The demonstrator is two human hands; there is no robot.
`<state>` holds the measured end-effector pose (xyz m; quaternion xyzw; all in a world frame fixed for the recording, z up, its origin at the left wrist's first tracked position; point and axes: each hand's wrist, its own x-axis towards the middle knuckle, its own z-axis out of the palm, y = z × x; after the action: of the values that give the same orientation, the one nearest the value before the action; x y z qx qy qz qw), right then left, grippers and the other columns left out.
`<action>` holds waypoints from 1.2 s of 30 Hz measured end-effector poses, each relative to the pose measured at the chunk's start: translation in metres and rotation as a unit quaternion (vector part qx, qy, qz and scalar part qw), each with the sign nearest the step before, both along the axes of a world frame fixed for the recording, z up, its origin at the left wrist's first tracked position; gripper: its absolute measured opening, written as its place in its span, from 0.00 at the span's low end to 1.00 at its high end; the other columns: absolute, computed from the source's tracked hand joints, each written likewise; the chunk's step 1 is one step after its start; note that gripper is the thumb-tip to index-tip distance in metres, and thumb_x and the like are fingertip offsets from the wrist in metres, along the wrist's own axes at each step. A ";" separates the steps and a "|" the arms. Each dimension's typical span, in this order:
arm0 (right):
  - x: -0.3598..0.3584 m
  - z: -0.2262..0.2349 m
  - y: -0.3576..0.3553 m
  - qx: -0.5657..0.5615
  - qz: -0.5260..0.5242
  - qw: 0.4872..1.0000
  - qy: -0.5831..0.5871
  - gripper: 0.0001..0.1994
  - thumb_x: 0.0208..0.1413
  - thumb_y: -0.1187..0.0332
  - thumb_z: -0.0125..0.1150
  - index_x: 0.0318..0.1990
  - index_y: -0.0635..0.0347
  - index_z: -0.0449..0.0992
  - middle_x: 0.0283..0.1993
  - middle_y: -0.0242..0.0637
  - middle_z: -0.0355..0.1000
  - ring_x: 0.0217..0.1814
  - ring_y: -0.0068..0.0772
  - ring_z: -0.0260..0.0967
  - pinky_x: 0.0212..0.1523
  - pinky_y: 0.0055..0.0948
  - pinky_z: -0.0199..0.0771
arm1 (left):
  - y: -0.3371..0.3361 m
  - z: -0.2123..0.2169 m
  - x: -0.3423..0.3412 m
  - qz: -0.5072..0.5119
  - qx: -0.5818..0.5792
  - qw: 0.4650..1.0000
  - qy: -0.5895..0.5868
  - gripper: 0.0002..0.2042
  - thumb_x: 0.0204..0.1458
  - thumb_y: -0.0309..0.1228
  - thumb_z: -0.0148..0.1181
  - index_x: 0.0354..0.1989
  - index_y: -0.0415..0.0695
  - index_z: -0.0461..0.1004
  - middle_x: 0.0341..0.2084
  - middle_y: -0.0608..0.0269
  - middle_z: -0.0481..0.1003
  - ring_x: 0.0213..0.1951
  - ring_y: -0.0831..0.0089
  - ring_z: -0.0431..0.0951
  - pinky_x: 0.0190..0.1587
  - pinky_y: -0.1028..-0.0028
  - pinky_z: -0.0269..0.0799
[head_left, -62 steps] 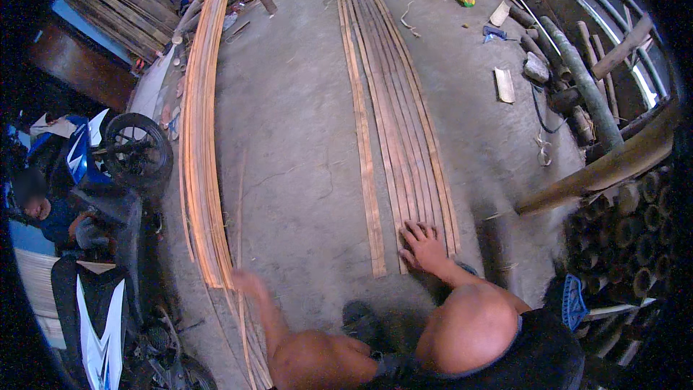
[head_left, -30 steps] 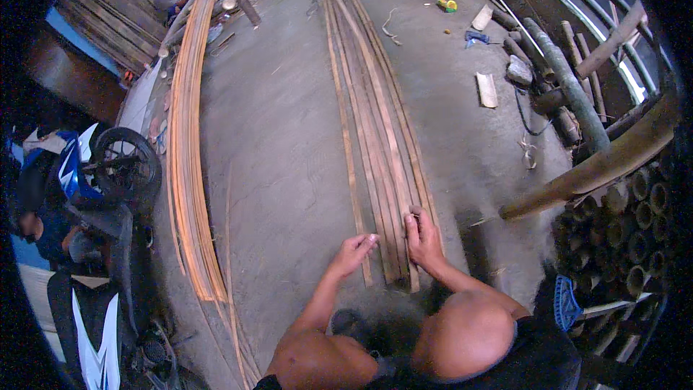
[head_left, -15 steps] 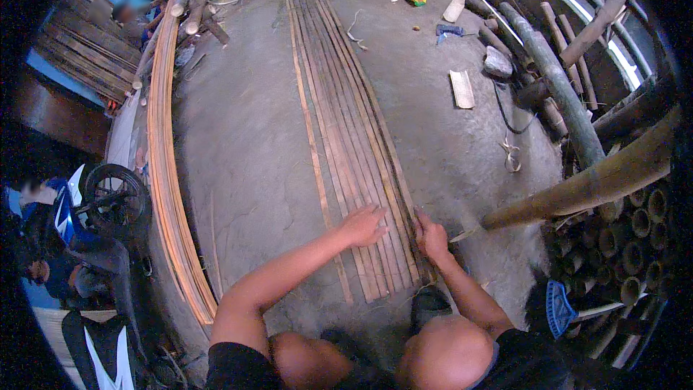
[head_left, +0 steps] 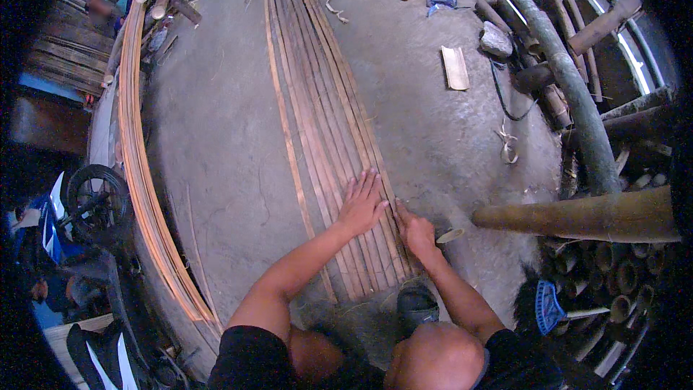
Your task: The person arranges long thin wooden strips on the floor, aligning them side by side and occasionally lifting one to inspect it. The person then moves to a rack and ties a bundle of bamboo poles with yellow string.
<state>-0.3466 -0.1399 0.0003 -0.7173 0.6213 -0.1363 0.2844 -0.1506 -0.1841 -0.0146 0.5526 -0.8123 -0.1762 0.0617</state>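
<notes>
Several long, narrow bamboo strips (head_left: 317, 130) lie side by side on the floor, running away from me. My left hand (head_left: 363, 204) rests flat across them near their close end, its fingers spread and pointing forward. At the right edge of the bundle, my right hand (head_left: 416, 232) has its index finger stretched along the outermost strip. Its other fingers are curled by that strip, and their undersides are hidden. One lighter strip at the left of the bundle lies slightly apart from the others.
Another long strip bundle (head_left: 137, 130) lies at left, beside a motorbike (head_left: 97, 198). At right are a thick bamboo pole (head_left: 577, 215), a blue-headed broom (head_left: 548, 307), cut bamboo tubes (head_left: 606, 267) and a grey stone (head_left: 496, 40). A pale bamboo piece (head_left: 455, 68) lies on the floor.
The whole view has shifted. My left hand has turned so its fingers point more forward and spread wider. My right hand has drawn closer to the left one along the bundle's edge.
</notes>
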 end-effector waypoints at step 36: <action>0.003 0.011 -0.011 0.012 0.038 0.996 0.078 0.26 0.64 0.54 0.54 0.70 0.36 0.63 0.43 0.55 0.77 0.40 0.60 0.76 0.40 0.50 0.77 | 0.024 0.022 0.028 -0.065 0.014 0.998 0.022 0.32 0.63 0.44 0.48 0.71 0.38 0.54 0.71 0.41 0.52 0.72 0.47 0.52 0.73 0.50 0.43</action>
<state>-0.3436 -0.1507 0.0109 -0.7458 0.6152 -0.0612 0.2483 -0.1223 -0.1601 0.0071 0.4951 -0.8425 -0.2038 0.0604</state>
